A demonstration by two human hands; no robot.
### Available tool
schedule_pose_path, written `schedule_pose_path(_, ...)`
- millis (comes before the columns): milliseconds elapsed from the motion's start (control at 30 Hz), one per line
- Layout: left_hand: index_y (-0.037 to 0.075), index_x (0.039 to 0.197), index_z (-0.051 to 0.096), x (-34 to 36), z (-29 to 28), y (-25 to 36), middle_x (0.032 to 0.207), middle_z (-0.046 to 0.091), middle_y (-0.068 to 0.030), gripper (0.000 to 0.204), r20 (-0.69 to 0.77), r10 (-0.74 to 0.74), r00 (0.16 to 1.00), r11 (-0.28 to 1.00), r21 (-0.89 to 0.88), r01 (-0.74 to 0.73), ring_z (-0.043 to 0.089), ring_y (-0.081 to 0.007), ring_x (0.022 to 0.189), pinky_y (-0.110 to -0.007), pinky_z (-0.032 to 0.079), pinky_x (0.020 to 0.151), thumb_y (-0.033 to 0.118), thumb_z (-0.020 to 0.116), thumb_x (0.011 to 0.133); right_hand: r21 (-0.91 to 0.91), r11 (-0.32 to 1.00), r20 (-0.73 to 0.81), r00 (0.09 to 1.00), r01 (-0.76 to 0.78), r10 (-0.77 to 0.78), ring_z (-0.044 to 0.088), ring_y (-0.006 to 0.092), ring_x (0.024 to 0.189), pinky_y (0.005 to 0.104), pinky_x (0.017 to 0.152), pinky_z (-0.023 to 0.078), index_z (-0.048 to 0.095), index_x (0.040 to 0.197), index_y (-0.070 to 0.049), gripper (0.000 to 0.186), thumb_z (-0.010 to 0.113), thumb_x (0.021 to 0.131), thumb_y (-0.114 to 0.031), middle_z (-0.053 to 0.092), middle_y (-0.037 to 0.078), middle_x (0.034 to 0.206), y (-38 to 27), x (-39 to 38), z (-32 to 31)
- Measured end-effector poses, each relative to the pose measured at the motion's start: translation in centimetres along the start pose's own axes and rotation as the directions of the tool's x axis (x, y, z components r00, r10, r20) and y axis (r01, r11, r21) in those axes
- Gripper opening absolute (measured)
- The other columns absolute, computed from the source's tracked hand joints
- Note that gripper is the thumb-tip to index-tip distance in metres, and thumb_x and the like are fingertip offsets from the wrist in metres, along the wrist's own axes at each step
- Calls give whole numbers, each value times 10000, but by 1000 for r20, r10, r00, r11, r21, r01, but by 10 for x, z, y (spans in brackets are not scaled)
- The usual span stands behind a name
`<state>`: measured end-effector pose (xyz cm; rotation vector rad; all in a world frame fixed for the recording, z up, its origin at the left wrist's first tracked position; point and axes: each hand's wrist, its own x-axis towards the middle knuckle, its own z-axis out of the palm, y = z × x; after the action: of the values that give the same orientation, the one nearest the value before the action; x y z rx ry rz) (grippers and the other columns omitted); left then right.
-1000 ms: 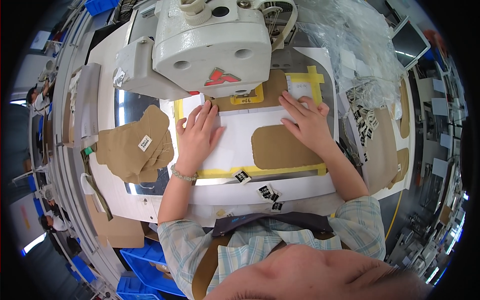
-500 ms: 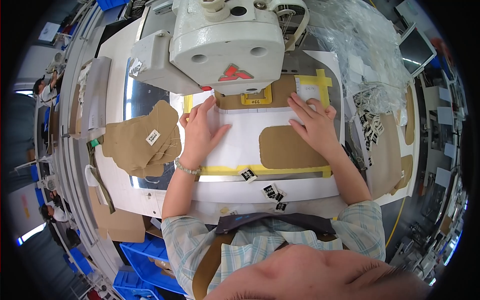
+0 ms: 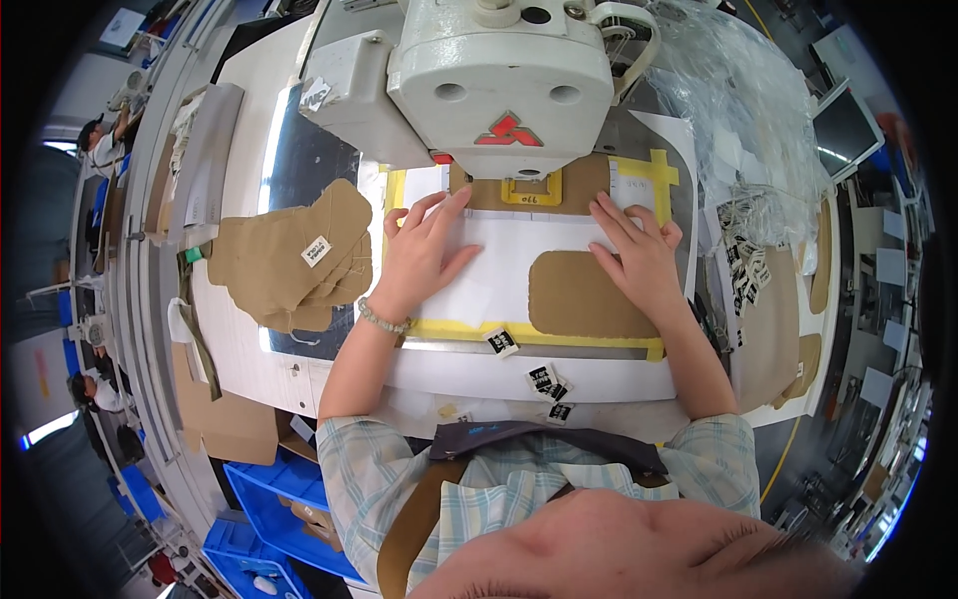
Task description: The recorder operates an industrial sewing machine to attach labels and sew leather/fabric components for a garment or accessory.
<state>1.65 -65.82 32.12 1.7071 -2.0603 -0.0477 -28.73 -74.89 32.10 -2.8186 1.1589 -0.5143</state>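
Observation:
A flat brown fabric piece (image 3: pixel 486 196) lies beneath the head of a white sewing machine (image 3: pixel 499 85), on a white sheet (image 3: pixel 479 285) edged with yellow tape. A small yellow frame (image 3: pixel 507 192) rests on the fabric under the machine head. My left hand (image 3: pixel 424 255) lies with fingers spread, its fingertips touching the fabric's near left part. On the other side my right hand (image 3: pixel 644 260) is also open, fingertips at the fabric's near right corner. Below that hand lies a brown rounded fabric panel (image 3: pixel 589 298). The needle area is hidden by the machine head.
Brown fabric pieces (image 3: pixel 289 255) are stacked at left, a label (image 3: pixel 316 252) on top. Small black-and-white labels (image 3: pixel 542 380) lie near the front edge; more labels (image 3: pixel 743 255) are heaped at right. Clear plastic wrap (image 3: pixel 733 130) bulges behind them. Blue crates (image 3: pixel 284 509) stand lower left.
The whole view has shifted, so the scene sits farther right. My left fingertips have moved slightly inward onto the fabric under the machine. My right hand keeps nearly the same place on it.

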Motion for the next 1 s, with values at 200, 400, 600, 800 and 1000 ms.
schedule_pose_path(200, 116, 1425, 459, -1, 1, -1, 1171, 665, -23, 697, 17, -2, 1000, 999, 36, 1, 544, -211, 1217, -443, 288, 972, 360, 728, 830, -16, 1000, -10, 1000, 2, -2, 530, 157, 1069, 388, 869, 276, 607, 1287, -156, 482, 704, 839, -305, 588, -35, 1363, 0, 1, -1)
schedule_pose_path(400, 129, 1420, 461, -1, 0, 0, 1259, 630, 2, 682, 26, -1, 1000, 998, 68, -1, 536, -194, 1220, -443, 300, 963, 376, 714, 837, -20, 1000, -8, 1000, 9, -9, 533, 155, 1068, 385, 868, 275, 615, 1280, -153, 472, 699, 841, -306, 590, -37, 1362, 0, 1, -1)
schedule_pose_path(600, 126, 1327, 563, -5, 2, 1, 1295, 610, -12, 569, 6, 21, 1000, 996, 88, -21, 539, -205, 1213, -425, 291, 980, 347, 724, 829, -24, 1000, -5, 1000, 8, -8, 532, 158, 1073, 389, 869, 278, 613, 1283, -149, 474, 696, 845, -311, 588, -39, 1365, -1, -2, -2)
schedule_pose_path(800, 142, 1208, 651, -2, -3, -3, 1231, 623, -15, 435, 17, -38, 999, 999, -23, 39, 537, -217, 1154, -408, 288, 979, 269, 740, 803, -34, 999, 39, 999, -8, 9, 529, 160, 1084, 401, 868, 282, 604, 1296, -168, 476, 690, 850, -312, 578, -49, 1374, 0, -3, 1)
schedule_pose_path(1000, 167, 987, 728, -14, -30, 19, 1010, 586, 21, 266, 346, 131, 929, 910, -413, 26, 508, -181, 972, -356, 304, 918, 169, 799, 731, -38, 999, 4, 1000, -13, 13, 529, 156, 1084, 399, 875, 287, 620, 1276, -173, 457, 692, 849, -319, 593, -48, 1353, 1, 1, -1)
